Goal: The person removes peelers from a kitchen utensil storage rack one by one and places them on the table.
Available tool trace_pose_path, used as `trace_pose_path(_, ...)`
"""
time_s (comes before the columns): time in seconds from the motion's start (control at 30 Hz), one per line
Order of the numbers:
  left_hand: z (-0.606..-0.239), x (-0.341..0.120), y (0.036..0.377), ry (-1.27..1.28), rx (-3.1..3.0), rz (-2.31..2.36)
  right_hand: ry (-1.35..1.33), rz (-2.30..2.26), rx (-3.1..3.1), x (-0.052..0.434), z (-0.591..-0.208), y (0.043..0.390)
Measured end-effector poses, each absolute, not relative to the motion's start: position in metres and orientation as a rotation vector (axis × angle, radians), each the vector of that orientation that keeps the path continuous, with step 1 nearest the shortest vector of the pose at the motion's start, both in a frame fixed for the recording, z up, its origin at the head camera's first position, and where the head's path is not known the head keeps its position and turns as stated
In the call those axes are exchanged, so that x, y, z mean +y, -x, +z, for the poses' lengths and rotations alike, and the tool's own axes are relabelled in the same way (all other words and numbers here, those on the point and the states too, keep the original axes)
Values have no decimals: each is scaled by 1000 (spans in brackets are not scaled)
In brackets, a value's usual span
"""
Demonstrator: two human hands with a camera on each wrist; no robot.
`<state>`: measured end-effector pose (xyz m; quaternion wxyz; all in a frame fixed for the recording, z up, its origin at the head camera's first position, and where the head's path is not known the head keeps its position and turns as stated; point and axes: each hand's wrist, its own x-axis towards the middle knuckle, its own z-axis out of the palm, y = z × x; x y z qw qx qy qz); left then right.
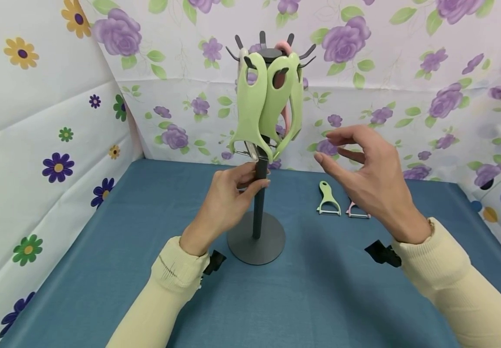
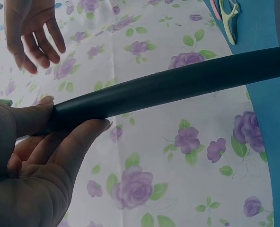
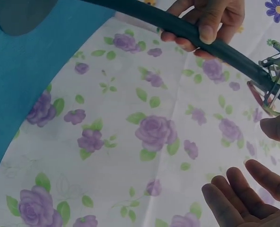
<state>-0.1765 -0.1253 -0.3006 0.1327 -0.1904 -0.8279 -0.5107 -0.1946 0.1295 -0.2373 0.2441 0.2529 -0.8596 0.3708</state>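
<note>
A dark grey stand (image 1: 256, 212) with a round base (image 1: 256, 241) stands on the blue table (image 1: 146, 232). Several green peelers (image 1: 250, 106) and a pink one (image 1: 284, 116) hang from hooks at its top. My left hand (image 1: 226, 200) grips the stand's pole (image 2: 178, 85) just below the peelers, thumb and fingers round it (image 3: 201, 28). My right hand (image 1: 363, 169) hovers in the air to the right of the stand, fingers relaxed and spread, holding nothing (image 3: 253, 189). A green peeler (image 1: 329, 199) and a pink peeler (image 1: 358, 211) lie on the table beyond it.
Floral cloth walls (image 1: 407, 96) close off the table at the back and both sides. Black wrist mounts sit at my left sleeve (image 1: 214, 262) and right sleeve (image 1: 382, 253).
</note>
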Motion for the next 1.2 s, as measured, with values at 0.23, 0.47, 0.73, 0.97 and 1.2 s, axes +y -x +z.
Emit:
trace_pose_path(0.23,-301,-125,177,568,-2397,-1462,-735,1038,-2300,122,-234,191)
trace_pose_path(0.47,-302,-125,177,571,-2396,-1455,-760,1076,-2261,116,-232,189)
trace_pose_path(0.73,-303,-125,178,581,-2387,-1464,-762,1140,-2232,109,-229,186)
trace_pose_path(0.97,-302,-125,178,586,-2385,-1437,-784,1174,-2215,103,-223,182)
trace_pose_path(1.2,-303,-126,179,589,-2386,-1425,-842,1265,-2147,95,-220,180)
